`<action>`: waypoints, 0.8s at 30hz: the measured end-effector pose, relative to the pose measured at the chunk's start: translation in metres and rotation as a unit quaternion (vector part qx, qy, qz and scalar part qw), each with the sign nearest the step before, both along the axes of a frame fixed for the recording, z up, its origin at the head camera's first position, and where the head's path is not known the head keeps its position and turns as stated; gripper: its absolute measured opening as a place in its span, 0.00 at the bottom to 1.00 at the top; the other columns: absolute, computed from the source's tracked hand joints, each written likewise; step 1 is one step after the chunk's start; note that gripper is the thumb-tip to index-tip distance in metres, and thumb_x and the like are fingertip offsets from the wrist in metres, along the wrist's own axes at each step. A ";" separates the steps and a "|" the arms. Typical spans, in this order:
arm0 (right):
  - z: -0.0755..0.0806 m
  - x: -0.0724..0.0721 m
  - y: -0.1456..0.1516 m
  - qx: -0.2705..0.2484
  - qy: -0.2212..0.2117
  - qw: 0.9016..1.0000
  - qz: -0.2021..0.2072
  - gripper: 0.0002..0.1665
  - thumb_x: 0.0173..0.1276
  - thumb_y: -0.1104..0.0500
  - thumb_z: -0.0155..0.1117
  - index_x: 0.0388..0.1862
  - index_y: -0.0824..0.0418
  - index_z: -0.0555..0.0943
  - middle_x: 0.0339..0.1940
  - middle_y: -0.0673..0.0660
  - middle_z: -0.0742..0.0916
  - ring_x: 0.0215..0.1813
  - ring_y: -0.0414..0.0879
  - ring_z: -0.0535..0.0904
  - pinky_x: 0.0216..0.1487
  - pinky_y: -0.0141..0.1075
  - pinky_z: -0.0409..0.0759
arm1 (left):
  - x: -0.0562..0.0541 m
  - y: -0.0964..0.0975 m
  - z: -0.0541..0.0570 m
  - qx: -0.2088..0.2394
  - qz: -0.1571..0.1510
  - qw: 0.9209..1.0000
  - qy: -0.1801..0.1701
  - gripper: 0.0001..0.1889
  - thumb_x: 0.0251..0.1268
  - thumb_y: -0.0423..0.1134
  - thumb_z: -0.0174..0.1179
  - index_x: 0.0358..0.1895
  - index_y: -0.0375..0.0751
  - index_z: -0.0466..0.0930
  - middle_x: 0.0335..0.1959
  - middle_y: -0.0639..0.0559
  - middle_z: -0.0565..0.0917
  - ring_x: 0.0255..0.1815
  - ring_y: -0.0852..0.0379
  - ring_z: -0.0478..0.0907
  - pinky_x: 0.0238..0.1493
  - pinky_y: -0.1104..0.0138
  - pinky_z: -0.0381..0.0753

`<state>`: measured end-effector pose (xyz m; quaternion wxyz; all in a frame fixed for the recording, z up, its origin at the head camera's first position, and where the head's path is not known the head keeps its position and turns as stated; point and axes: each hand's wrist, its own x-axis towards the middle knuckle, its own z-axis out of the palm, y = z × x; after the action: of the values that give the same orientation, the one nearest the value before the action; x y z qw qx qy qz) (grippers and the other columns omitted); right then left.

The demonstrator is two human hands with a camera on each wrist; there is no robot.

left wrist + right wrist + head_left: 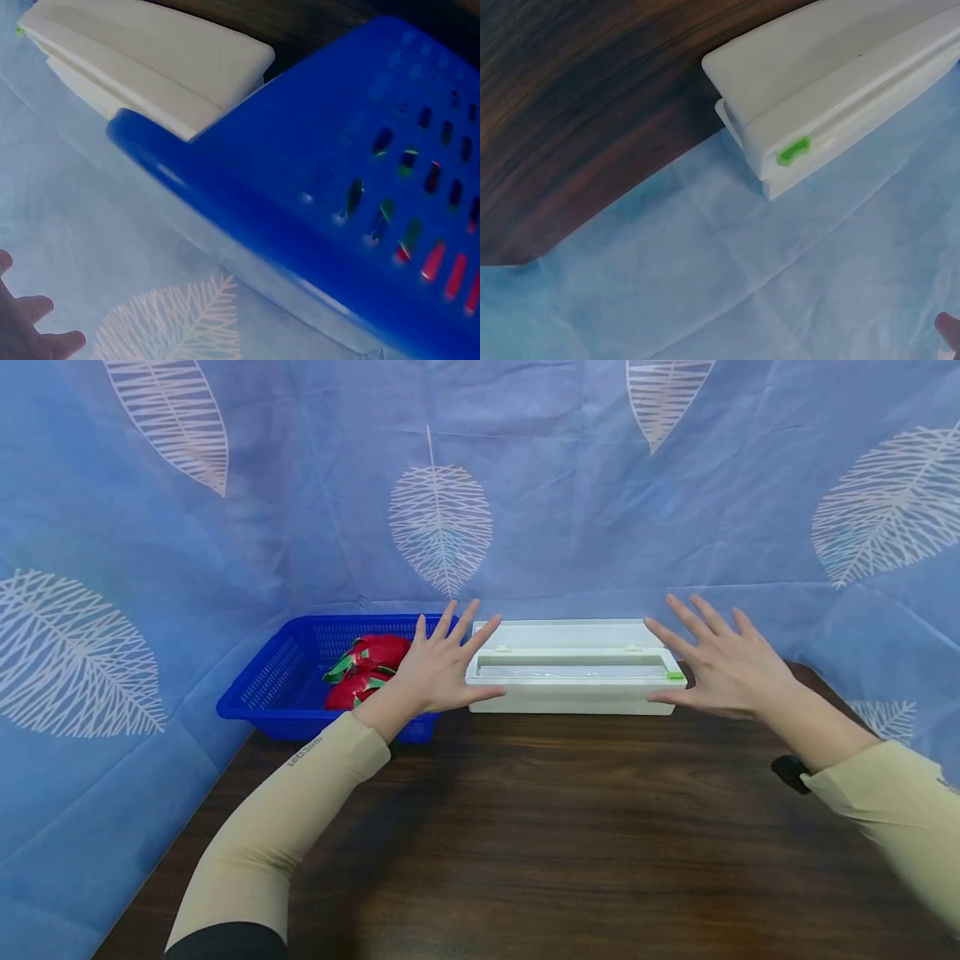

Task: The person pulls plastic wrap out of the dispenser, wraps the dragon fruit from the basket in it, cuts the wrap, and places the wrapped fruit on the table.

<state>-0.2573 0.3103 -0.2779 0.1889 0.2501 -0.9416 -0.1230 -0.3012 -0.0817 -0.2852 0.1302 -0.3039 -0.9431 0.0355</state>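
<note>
My left hand [438, 672] is held with its fingers spread, over the right end of a blue plastic basket [279, 714], hiding part of it. Inside the basket lie red dragon fruits [384, 650] with green scale tips. A long white plastic-wrap dispenser [570, 700] stands beside the basket, lid [555, 633] raised, clear film [570, 672] visible within. At its right end sits a green slider [793, 150]. Near that end my right hand [723, 664] hovers, fingers spread, gripping nothing. Only fingertips of each hand appear in the wrist views.
A dark wooden table [570, 827] extends in front of the basket and dispenser. Blue cloth [555, 527] with white leaf prints hangs behind and along both sides. A black strap [790, 773] shows at the right wrist.
</note>
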 end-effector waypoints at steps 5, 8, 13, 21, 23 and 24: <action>-0.005 -0.007 0.000 -0.004 -0.023 1.000 -0.015 0.63 0.56 0.24 0.60 0.80 0.51 0.48 0.78 0.65 0.52 0.75 0.66 0.49 0.62 0.71 0.51 | -0.009 0.012 -0.006 -0.004 0.001 1.000 -0.019 0.53 0.55 0.80 0.42 0.78 0.62 0.30 0.79 0.48 0.33 0.77 0.41 0.29 0.67 0.33 0.40; -0.010 -0.011 0.000 -0.013 -0.035 0.999 -0.020 0.62 0.57 0.24 0.59 0.80 0.51 0.47 0.78 0.65 0.51 0.75 0.66 0.49 0.63 0.71 0.51 | -0.014 0.018 -0.009 0.004 0.004 0.999 -0.038 0.53 0.55 0.79 0.44 0.78 0.62 0.30 0.79 0.49 0.33 0.77 0.40 0.31 0.67 0.34 0.38; -0.019 -0.017 0.000 -0.027 -0.059 0.997 -0.029 0.61 0.58 0.24 0.57 0.80 0.51 0.45 0.79 0.65 0.50 0.75 0.66 0.48 0.63 0.71 0.51 | -0.020 0.027 -0.017 0.028 0.003 0.997 -0.078 0.53 0.56 0.77 0.47 0.78 0.62 0.29 0.79 0.49 0.32 0.77 0.40 0.31 0.67 0.34 0.35; -0.032 -0.030 0.003 -0.062 -0.105 0.991 -0.046 0.61 0.60 0.25 0.57 0.80 0.54 0.46 0.78 0.66 0.51 0.75 0.67 0.48 0.65 0.69 0.48 | -0.031 0.035 -0.029 0.074 0.007 0.988 -0.138 0.55 0.55 0.73 0.55 0.78 0.63 0.31 0.79 0.52 0.34 0.77 0.41 0.33 0.68 0.35 0.34; -0.036 -0.032 0.005 -0.070 -0.117 0.989 -0.047 0.60 0.61 0.26 0.57 0.80 0.55 0.46 0.78 0.67 0.51 0.74 0.68 0.48 0.65 0.68 0.49 | -0.036 0.037 -0.032 0.085 0.008 0.985 -0.147 0.55 0.55 0.72 0.57 0.78 0.63 0.32 0.79 0.51 0.36 0.78 0.41 0.35 0.68 0.36 0.35; -0.038 -0.034 0.006 -0.076 -0.123 0.988 -0.047 0.60 0.61 0.26 0.57 0.80 0.55 0.47 0.78 0.67 0.51 0.74 0.68 0.49 0.65 0.68 0.49 | -0.038 0.038 -0.034 0.093 0.006 0.984 -0.153 0.55 0.55 0.71 0.58 0.79 0.62 0.33 0.80 0.50 0.38 0.78 0.42 0.37 0.69 0.37 0.35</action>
<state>-0.2911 0.3159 -0.3155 0.0842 0.2036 -0.9750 -0.0277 -0.3393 -0.0439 -0.3191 0.0114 -0.2864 -0.9530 -0.0984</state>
